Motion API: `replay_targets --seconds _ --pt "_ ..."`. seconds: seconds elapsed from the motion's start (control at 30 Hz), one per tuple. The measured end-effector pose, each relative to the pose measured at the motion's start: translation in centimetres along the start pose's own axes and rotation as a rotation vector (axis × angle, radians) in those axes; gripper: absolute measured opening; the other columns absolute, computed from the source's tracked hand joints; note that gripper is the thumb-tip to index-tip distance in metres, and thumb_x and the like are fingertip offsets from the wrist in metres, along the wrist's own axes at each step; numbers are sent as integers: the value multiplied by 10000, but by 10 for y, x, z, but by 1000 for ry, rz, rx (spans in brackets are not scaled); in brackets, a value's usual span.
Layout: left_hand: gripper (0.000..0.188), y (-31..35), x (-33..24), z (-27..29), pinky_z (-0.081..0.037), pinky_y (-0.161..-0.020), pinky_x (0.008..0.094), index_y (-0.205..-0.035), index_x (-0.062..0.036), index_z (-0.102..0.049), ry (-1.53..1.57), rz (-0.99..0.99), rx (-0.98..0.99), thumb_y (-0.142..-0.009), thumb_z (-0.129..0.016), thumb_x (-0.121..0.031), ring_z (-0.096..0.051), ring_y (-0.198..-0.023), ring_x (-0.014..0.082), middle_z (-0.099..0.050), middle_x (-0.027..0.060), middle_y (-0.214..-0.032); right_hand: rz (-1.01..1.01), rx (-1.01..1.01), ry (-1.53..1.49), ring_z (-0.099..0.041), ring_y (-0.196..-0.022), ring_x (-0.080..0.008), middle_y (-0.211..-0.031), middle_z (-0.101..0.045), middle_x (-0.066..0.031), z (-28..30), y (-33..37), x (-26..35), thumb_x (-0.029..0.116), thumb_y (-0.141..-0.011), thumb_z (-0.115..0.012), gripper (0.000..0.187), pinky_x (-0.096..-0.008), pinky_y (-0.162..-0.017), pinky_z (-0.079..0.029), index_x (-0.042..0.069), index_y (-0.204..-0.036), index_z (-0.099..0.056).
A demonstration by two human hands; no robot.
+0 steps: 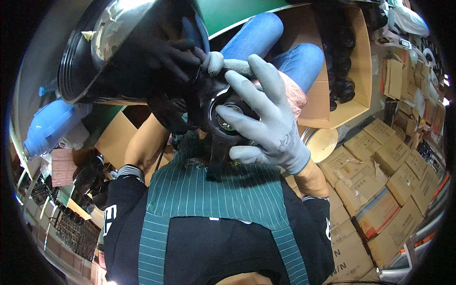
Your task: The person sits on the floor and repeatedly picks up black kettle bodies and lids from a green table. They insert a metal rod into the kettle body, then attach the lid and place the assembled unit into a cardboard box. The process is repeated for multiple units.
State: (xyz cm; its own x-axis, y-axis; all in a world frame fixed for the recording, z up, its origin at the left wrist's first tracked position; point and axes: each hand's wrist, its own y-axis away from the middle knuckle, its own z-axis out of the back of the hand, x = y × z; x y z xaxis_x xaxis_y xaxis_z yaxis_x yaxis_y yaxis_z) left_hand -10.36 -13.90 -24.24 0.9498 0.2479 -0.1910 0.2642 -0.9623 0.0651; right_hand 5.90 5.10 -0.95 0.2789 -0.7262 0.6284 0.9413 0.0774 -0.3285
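A black, rubbery-looking piece with a round port (pixel 230 118) is held up in front of my chest, and a dark strap-like end hangs below it. Grey gloves cover my hands. My right hand (pixel 270 114) grips the piece from the right, its curled fingers at the port's rim and one fingertip over the opening. Of my left hand (pixel 215 62) only gloved fingers show, bent over the piece's top edge; the rest is hidden behind it. A big glossy black curved body (pixel 137 61) with a ribbed rim adjoins the piece; dark finger shapes appear on its surface.
An open cardboard box (pixel 358 95) with several black rounded items stands at the right, beyond my knees. Stacked cartons (pixel 380 175) fill the lower right. A round stool-like seat (pixel 323 144) is near my right arm. A blue container (pixel 52 126) lies at the left.
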Motion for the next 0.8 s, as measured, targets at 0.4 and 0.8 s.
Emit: replay_targets --seconds 0.4,0.8 --pt "424 4 -3 -36 -549 -1090 363 -1442 -59 -515 -184 -105 -254 -1126 -561 -338 -617 -1201 211 -595 125 -1381 4 127 -3 -416 -1503 -543 -1450 -633 -273 7 5 8 728 -933 -639 682 -752 -1178 -258 62 -968 -786" --pt "452 12 -8 -39 -543 -1099 381 -1465 -61 -502 -299 -65 -287 -1117 -577 -340 -615 -1224 215 -590 128 -1396 12 45 -29 -459 -1471 -548 -1456 -639 -241 1 1 5 745 -885 -669 741 -747 -1111 -331 15 -961 -769"
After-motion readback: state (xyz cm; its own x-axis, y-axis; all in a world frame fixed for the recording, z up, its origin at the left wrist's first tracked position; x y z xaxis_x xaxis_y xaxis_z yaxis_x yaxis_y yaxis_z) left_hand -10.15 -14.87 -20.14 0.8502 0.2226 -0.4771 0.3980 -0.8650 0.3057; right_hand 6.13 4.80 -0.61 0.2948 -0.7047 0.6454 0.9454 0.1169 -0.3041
